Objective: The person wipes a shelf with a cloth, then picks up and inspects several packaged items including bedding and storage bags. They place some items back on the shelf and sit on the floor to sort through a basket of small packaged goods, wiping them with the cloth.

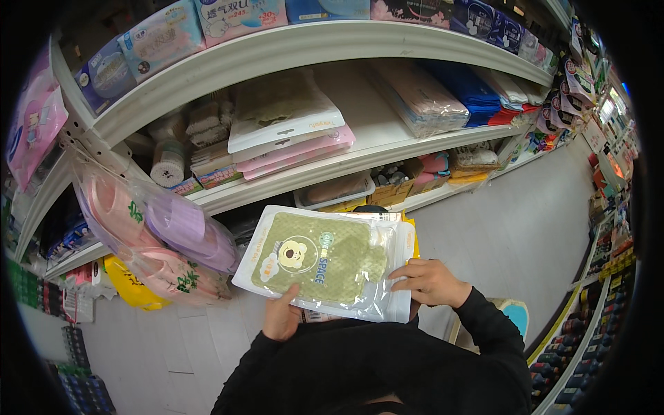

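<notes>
A green hot-water bag with a bear face, sealed in a clear and white plastic package (pixel 321 259), lies flat before my body. My left hand (pixel 281 315) grips its lower left edge, thumb on top and fingers underneath. At its right end my right hand (pixel 428 282) rests with fingers on the package's border; whether it pinches the edge is hard to tell. Beneath the package, parts of other packs show, one of them yellow (pixel 413 228).
Ahead, a white shelf (pixel 378 142) holds a stack of flat packages (pixel 290 140), cotton swabs (pixel 168 163) and folded bags (pixel 425 104). Bagged slippers (pixel 161 233) hang at the left. Bottles (pixel 570 332) line a shelf at the right. A stool (pixel 511 316) stands by my right elbow.
</notes>
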A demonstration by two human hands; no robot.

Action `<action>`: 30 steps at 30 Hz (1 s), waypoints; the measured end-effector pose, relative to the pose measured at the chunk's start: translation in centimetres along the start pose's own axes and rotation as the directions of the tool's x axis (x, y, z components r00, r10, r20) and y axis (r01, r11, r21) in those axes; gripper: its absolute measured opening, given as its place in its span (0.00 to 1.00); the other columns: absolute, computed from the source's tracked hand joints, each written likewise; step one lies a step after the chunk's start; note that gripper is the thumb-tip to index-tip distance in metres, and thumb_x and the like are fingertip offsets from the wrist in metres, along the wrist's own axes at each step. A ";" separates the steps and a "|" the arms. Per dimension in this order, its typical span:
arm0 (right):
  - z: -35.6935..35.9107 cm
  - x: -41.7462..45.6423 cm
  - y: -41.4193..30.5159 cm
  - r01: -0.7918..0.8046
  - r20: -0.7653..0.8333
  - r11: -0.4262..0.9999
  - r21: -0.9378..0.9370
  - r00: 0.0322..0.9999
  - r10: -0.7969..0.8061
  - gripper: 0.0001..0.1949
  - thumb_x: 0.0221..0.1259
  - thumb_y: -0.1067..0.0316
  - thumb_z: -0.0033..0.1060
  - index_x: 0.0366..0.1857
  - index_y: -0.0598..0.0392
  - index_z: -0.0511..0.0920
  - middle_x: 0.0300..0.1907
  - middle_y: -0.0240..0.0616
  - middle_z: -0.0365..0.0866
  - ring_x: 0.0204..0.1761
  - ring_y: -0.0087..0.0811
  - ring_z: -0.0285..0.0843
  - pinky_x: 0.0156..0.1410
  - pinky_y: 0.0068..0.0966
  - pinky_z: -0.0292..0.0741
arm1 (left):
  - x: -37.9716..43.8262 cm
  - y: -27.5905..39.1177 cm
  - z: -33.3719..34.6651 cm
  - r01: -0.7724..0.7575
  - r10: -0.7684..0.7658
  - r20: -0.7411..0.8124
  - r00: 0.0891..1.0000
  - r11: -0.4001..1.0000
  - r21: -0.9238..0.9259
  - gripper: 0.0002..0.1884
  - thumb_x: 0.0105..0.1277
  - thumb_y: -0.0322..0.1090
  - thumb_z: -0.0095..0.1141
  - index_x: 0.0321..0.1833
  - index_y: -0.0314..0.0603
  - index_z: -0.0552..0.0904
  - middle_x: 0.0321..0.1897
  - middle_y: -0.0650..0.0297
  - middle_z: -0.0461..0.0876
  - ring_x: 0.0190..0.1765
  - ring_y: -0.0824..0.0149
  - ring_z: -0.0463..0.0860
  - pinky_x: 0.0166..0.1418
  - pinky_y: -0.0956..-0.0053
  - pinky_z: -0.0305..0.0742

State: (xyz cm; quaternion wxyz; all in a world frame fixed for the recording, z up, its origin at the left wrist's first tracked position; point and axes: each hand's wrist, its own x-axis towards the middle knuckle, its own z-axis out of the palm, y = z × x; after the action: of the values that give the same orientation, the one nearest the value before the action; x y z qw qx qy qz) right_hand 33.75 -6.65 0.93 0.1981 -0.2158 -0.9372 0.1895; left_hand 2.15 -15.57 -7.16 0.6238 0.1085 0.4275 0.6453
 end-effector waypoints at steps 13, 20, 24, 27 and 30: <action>0.9 -0.7 1.7 -0.577 0.368 0.083 0.813 0.619 0.693 0.24 0.67 0.54 0.60 0.59 0.61 0.75 0.43 0.33 0.80 0.40 0.18 0.71 0.48 0.20 0.70 | -2.5 3.1 4.2 -0.106 0.111 0.025 0.994 0.984 -0.142 0.24 0.71 0.21 0.48 0.69 0.38 0.63 0.64 0.57 0.71 0.62 0.60 0.75 0.64 0.61 0.74; 0.6 0.1 0.6 -0.503 0.383 -0.023 0.864 0.625 0.681 0.23 0.55 0.73 0.66 0.56 0.66 0.75 0.51 0.41 0.82 0.52 0.30 0.79 0.61 0.26 0.72 | -3.6 1.8 1.5 -0.084 0.103 0.252 0.962 0.993 -0.087 0.32 0.71 0.38 0.54 0.74 0.39 0.57 0.71 0.54 0.63 0.70 0.55 0.66 0.72 0.54 0.64; -3.4 -1.6 1.4 -0.431 0.307 0.006 0.902 0.652 0.693 0.26 0.48 0.75 0.67 0.57 0.65 0.75 0.50 0.43 0.83 0.51 0.33 0.81 0.61 0.26 0.72 | -3.3 6.2 1.0 0.053 0.104 0.558 0.823 0.965 -0.259 0.50 0.60 0.63 0.61 0.78 0.44 0.52 0.76 0.55 0.55 0.74 0.53 0.61 0.75 0.50 0.58; -6.2 -1.1 2.3 -0.350 0.269 -0.027 0.936 0.664 0.698 0.29 0.43 0.76 0.68 0.57 0.65 0.75 0.50 0.45 0.84 0.50 0.35 0.83 0.60 0.28 0.74 | -1.6 9.2 0.4 0.214 -0.036 0.645 0.763 0.956 -0.200 0.49 0.59 0.62 0.64 0.76 0.43 0.56 0.74 0.56 0.61 0.72 0.54 0.64 0.73 0.54 0.61; -7.4 0.3 4.6 -0.294 0.227 -0.016 0.956 0.700 0.677 0.30 0.41 0.77 0.67 0.56 0.66 0.75 0.49 0.46 0.84 0.49 0.36 0.84 0.59 0.29 0.76 | -0.8 9.4 1.9 0.078 -0.208 0.534 0.820 0.963 0.257 0.41 0.61 0.48 0.66 0.74 0.42 0.62 0.69 0.57 0.68 0.69 0.58 0.69 0.71 0.60 0.66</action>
State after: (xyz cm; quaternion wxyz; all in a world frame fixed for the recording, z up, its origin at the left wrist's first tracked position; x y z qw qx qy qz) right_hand 38.34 -0.70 5.27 0.3465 -0.3869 -0.4167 0.7460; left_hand -3.16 -14.13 0.75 0.7516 0.3281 0.3043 0.4847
